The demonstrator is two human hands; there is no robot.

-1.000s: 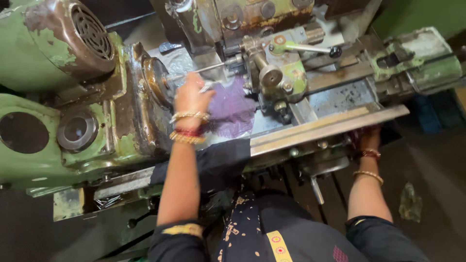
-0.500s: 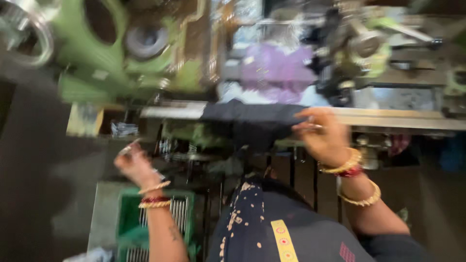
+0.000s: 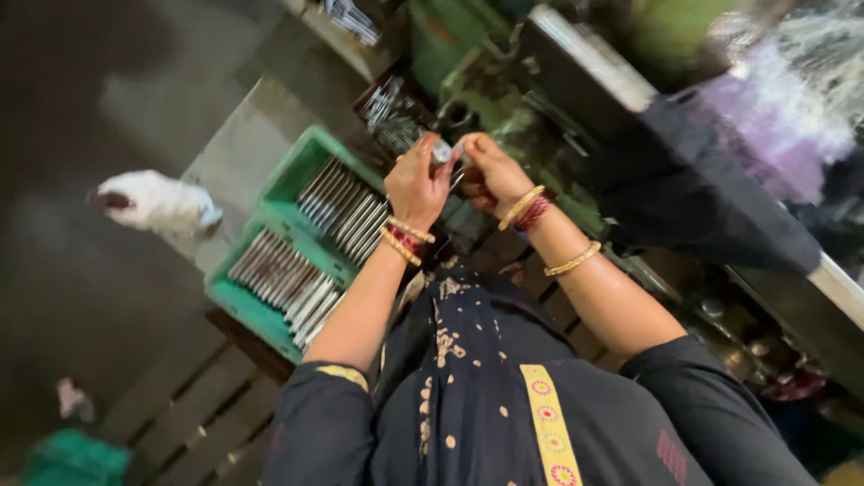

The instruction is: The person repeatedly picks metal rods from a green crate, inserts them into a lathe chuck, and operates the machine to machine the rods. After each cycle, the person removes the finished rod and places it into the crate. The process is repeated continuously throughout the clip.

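Observation:
Both my hands meet in front of me over a small shiny metal rod (image 3: 444,151). My left hand (image 3: 416,183) grips one end of it, and my right hand (image 3: 487,167) pinches the other end. Bangles ring both wrists. Just below and left of my hands stands a green plastic crate (image 3: 270,211) holding several metal rods laid side by side in two rows. A dark tray with more metal rods (image 3: 389,115) sits just beyond my hands.
A green lathe (image 3: 576,54) with a purple cloth (image 3: 774,135) on its bed fills the upper right. A wooden pallet (image 3: 193,409) lies on the floor under me. A white rag (image 3: 157,205) lies on the dark floor at left.
My view has swung down and left from the lathe bed to the crate. My hands, apart half a second ago, have come together on a small metal rod.

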